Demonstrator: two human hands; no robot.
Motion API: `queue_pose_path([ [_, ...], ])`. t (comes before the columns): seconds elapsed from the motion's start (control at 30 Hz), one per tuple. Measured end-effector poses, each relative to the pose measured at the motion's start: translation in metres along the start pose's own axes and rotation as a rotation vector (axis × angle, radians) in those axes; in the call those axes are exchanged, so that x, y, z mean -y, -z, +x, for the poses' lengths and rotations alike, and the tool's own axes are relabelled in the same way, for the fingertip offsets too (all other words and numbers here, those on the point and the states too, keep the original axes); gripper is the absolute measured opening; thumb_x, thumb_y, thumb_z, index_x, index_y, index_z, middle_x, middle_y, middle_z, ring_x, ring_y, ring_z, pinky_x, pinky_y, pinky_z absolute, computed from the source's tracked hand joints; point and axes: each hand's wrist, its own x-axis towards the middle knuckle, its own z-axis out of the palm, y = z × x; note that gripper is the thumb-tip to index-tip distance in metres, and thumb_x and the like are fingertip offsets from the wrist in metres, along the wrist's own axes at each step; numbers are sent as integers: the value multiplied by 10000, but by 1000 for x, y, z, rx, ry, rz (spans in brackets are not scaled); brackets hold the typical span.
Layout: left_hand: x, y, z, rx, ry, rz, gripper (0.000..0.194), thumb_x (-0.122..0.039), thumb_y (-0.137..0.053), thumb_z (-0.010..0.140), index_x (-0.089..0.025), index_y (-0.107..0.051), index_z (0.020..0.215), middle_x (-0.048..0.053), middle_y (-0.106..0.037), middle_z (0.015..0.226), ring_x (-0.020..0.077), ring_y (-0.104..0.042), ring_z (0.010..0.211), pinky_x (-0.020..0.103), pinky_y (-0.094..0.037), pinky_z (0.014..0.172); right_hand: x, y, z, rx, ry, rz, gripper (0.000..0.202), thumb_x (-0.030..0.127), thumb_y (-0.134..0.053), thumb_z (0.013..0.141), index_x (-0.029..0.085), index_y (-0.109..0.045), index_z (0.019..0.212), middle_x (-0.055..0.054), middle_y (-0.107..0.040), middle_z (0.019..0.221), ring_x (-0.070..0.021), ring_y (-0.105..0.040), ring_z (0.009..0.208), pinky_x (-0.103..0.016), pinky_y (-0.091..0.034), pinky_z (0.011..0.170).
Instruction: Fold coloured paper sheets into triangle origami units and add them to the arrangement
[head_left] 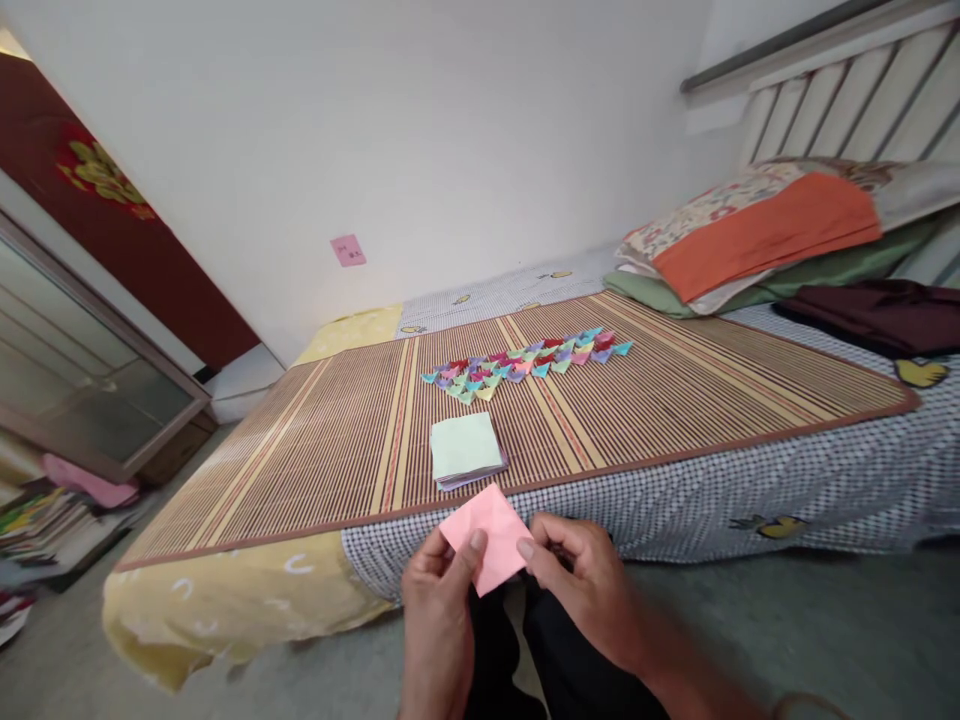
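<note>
A pink sheet of folding paper, with faint creases across it, is held up just in front of the bed's edge. My left hand pinches its left side, thumb on top and fingers underneath. At the right corner, my right hand grips the paper between thumb and curled fingers. Just beyond lies a stack of square paper, pale green on top. Farther back, rows of small folded paper pieces in many colours lie on the woven mat.
The striped bamboo mat covers much of the bed, over a checked sheet. Pillows and a dark folded cloth lie at the right. A pink note is stuck to the wall. Books stand at far left.
</note>
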Motion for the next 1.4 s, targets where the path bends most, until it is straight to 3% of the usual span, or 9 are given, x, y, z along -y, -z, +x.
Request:
queue_pose_path([
  [0.2, -5, 3, 6, -49, 100, -222, 520, -242, -856, 737, -158, -720, 1232, 119, -796, 995, 268, -757, 905, 357, -579, 830, 8, 12, 5, -91, -77, 102, 341, 394, -517, 980, 186, -593, 722, 14, -543, 628, -132, -511, 567, -256, -414, 556],
  [0.37, -2, 1, 7, -70, 120, -248, 553, -224, -857, 736, -160, -703, 1263, 122, -798, 996, 280, -760, 925, 368, -580, 842, 11, 6, 4, 5, -71, 108, 221, 358, -614, 943, 186, -663, 814, 21, -569, 687, -132, -526, 635, -245, -427, 605],
  [0.47, 0, -2, 5, -48, 110, -228, 524, -215, -859, 728, -154, -720, 1229, 117, -797, 976, 282, -758, 923, 370, -580, 835, 6, -3, 1, -8, -32, 87, 180, 337, -670, 918, 191, -662, 813, 32, -568, 687, -124, -508, 638, -237, -407, 601],
  [0.6, 2, -6, 0, -11, 85, -187, 424, -263, -867, 727, -131, -762, 1117, 120, -793, 945, 282, -751, 903, 378, -579, 825, 1, -5, 3, -22, -45, 108, 320, 385, -581, 981, 189, -591, 729, 34, -541, 636, -117, -502, 589, -242, -381, 569],
  [0.77, 3, -9, -3, 48, 31, -142, 352, -295, -847, 758, -127, -781, 1060, 119, -789, 941, 272, -736, 909, 371, -566, 835, -1, -5, 6, 45, -166, 328, 420, 479, -585, 964, 181, -554, 670, 23, -546, 598, -111, -491, 533, -247, -381, 552],
  [0.97, 1, -8, -7, 48, 7, -63, 361, -305, -851, 748, -134, -787, 1058, 115, -792, 935, 267, -732, 875, 363, -564, 810, -5, -11, 5, 122, -246, 659, 417, 470, -589, 976, 174, -541, 686, 28, -506, 610, -105, -441, 567, -240, -363, 572],
  [1.17, -3, -9, -12, 26, -31, 137, 347, -352, -873, 711, -130, -807, 969, 104, -791, 878, 266, -723, 835, 348, -561, 793, -3, -10, 5, 52, -114, 460, 292, 443, -743, 865, 169, -647, 831, -4, -619, 771, -160, -568, 730, -265, -474, 680],
  [1.3, -4, -10, -15, 24, -65, 208, 318, -378, -845, 749, -142, -807, 959, 86, -779, 866, 249, -703, 837, 325, -550, 785, 0, -11, 0, -21, -91, 298, 284, 435, -727, 878, 161, -680, 818, -13, -639, 750, -170, -580, 719, -260, -487, 656],
  [1.4, -3, -7, -16, 21, -85, 208, 300, -409, -810, 788, -147, -800, 934, 58, -746, 790, 206, -667, 744, 284, -533, 697, 2, -10, -3, 21, -74, 342, 245, 399, -695, 913, 159, -726, 946, -34, -687, 830, -189, -617, 770, -279, -513, 699],
])
